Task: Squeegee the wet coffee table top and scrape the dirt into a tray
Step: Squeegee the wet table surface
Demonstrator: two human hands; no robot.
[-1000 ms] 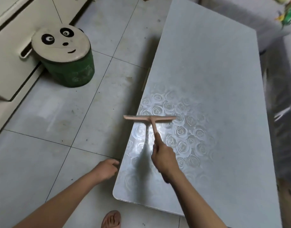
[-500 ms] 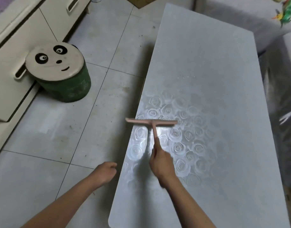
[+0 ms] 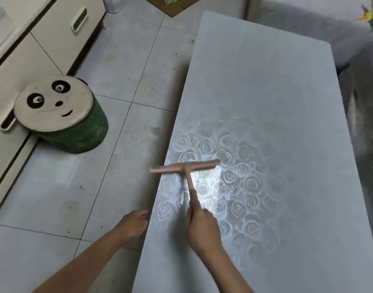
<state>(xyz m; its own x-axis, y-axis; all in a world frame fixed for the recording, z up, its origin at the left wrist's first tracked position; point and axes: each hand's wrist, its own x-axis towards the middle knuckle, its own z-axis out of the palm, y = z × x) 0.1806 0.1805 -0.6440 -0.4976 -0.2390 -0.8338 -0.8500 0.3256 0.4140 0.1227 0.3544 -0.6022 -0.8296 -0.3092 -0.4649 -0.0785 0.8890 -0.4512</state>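
Note:
A long grey coffee table top (image 3: 265, 85) with an embossed rose pattern runs away from me on the right. A wet, shiny patch lies just in front of the squeegee. My right hand (image 3: 202, 227) grips the handle of a pink squeegee (image 3: 184, 167). Its blade lies crosswise on the table near the left edge, with its left end sticking out past that edge. A thin line of small white specks (image 3: 235, 119) sits on the table farther away. My left hand (image 3: 133, 224) hangs loosely curled beside the table's left edge and holds nothing. No tray is in view.
A green stool with a panda-face top (image 3: 56, 111) stands on the tiled floor to the left. White cabinets (image 3: 23, 49) line the far left. Covered furniture (image 3: 363, 123) sits close along the table's right side. The floor tiles carry dark specks of dirt.
The view has shifted forward along the table. The squeegee has stayed at the table's left edge and tilted slightly. My left hand stays beside the edge.

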